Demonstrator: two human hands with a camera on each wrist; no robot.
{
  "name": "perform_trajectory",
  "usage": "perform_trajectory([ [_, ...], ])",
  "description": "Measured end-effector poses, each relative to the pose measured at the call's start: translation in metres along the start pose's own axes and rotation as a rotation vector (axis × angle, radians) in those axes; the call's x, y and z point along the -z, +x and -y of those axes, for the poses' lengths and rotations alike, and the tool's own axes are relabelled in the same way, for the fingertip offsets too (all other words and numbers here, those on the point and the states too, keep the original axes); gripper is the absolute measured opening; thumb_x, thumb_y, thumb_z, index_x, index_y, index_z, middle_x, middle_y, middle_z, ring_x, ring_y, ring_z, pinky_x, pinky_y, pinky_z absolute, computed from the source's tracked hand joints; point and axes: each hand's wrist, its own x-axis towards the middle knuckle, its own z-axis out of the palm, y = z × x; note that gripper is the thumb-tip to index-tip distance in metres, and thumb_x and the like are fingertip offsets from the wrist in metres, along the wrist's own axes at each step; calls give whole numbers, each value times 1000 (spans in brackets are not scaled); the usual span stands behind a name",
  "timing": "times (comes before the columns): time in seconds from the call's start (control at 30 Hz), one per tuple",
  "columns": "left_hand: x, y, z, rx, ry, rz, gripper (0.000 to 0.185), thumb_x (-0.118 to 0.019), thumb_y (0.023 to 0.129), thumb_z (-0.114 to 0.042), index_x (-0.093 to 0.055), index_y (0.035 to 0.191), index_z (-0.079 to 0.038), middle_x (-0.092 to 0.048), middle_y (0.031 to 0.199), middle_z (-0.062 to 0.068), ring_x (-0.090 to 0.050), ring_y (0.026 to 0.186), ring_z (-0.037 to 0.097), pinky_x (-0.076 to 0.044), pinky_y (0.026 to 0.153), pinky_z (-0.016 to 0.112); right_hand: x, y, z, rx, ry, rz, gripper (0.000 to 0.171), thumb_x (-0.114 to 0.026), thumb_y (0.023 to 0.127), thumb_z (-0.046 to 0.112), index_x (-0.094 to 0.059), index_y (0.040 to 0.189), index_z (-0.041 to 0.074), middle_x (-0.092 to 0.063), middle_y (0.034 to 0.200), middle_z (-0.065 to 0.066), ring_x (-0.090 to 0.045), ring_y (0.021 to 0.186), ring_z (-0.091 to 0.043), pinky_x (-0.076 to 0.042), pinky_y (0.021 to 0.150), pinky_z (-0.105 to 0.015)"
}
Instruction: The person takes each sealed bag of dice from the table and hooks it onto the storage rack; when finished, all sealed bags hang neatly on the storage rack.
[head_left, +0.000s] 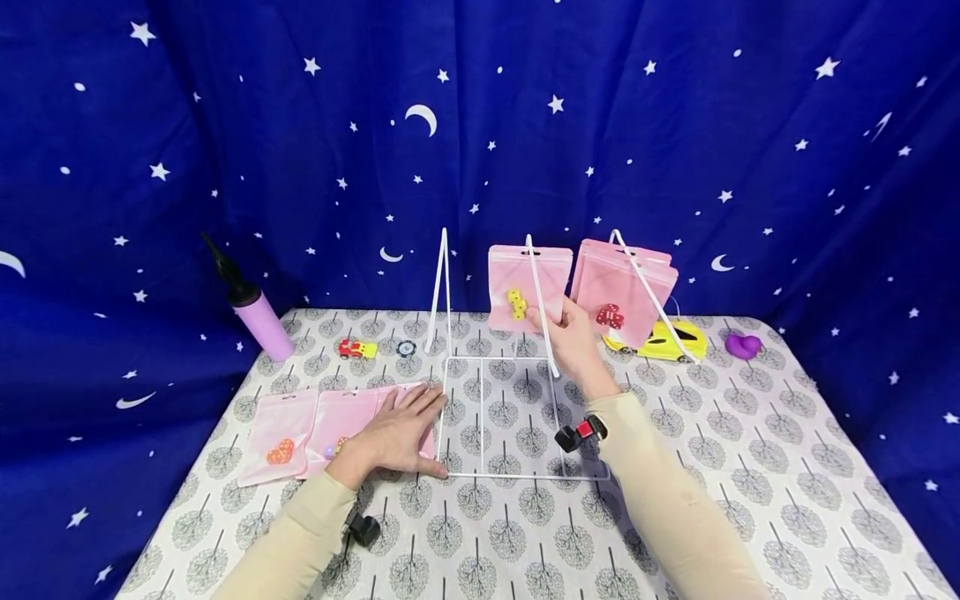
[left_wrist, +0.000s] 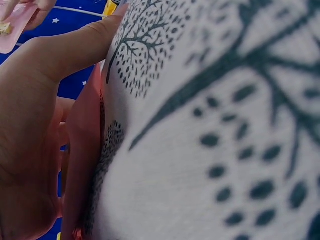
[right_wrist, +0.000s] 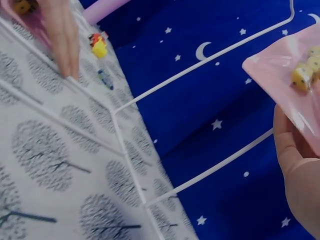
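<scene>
A white wire rack (head_left: 525, 477) stands on the table with three upright prongs. On its middle prong hangs a pink zip bag (head_left: 502, 275) with yellow dice (right_wrist: 302, 77) inside. My right hand (head_left: 576, 346) pinches this bag by its lower right side, thumb in front. Two pink bags (head_left: 592, 279) hang overlapping on the right prong, the front one with red dice (head_left: 610, 316). Fingers spread, my left hand (head_left: 401, 429) rests over pink bags lying left of the rack, fingertips and thumb right at its left side wire. It partly hides the bags beneath.
Leftmost among the flat bags is a pink bag (head_left: 281, 417) with orange dice. A purple hand pump (head_left: 266, 325), a red-and-yellow toy car (head_left: 356, 348) and a small dark round piece (head_left: 406, 348) stand behind. A yellow toy car (head_left: 660, 342) and a purple duck (head_left: 742, 346) sit back right.
</scene>
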Motion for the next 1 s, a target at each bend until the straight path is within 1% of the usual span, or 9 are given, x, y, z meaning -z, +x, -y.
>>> perform_trajectory([
  [0.07,0,0,0,0,-1,1,125,-56,63,-89,-19,157,-15,-11,165,5,-12,151,31,-9,117,66,2,-2,-6,-14,40,30,9,-71,89,14,-62,92,13,-66,86,3,-66,79,-13,-58,77,-24],
  [0.17,-2,0,0,-1,-5,2,125,-55,63,-89,-19,157,-15,-11,164,5,-12,151,32,-9,117,66,6,-7,-18,-50,76,80,20,-68,92,12,-62,108,4,-72,99,-10,-72,85,-20,-58,87,-35],
  [0.27,-3,1,0,-5,-3,4,125,-54,63,-90,-18,157,-15,-11,164,5,-11,151,32,-9,117,66,11,-13,-26,-96,8,127,32,-64,94,12,-57,119,-7,-68,109,-26,-73,88,-22,-58,89,-38],
  [0.37,-2,1,0,-6,-10,3,126,-54,63,-90,-18,157,-15,-11,164,5,-11,151,32,-9,117,66,17,-19,-31,-138,-90,173,40,-63,94,10,-51,126,-11,-62,118,-33,-71,93,-30,-57,89,-41],
  [0.5,-2,1,1,-6,-9,-4,125,-55,63,-90,-18,157,-15,-11,164,5,-11,151,32,-9,117,66,25,-27,-35,-173,-177,229,50,-67,90,8,-47,133,-8,-59,123,-33,-68,98,-36,-59,87,-38],
  [0.73,-2,1,2,2,-4,5,126,-55,62,-90,-16,157,-16,-9,165,4,-10,151,31,-8,117,65,39,-42,-34,-188,-318,282,59,-71,87,9,-43,136,-6,-61,124,-26,-66,103,-23,-56,87,-23],
  [0.83,-2,1,2,1,-6,0,126,-55,62,-90,-17,157,-16,-11,165,4,-10,151,31,-9,117,66,42,-49,-26,-190,-344,293,56,-69,88,7,-43,136,-5,-58,127,-29,-63,106,-30,-57,88,-34],
  [0.93,-2,1,1,2,-11,-2,125,-56,62,-89,-18,157,-16,-11,165,4,-11,151,31,-9,117,66,49,-56,-27,-171,-380,299,54,-70,87,6,-46,136,-2,-58,126,-28,-61,108,-35,-59,86,-39],
  [1.0,-1,1,0,1,-13,-1,125,-56,62,-89,-18,157,-16,-11,165,4,-11,151,31,-9,117,66,55,-60,-32,-137,-446,296,54,-71,87,9,-48,135,2,-61,124,-24,-61,108,-36,-59,85,-39],
])
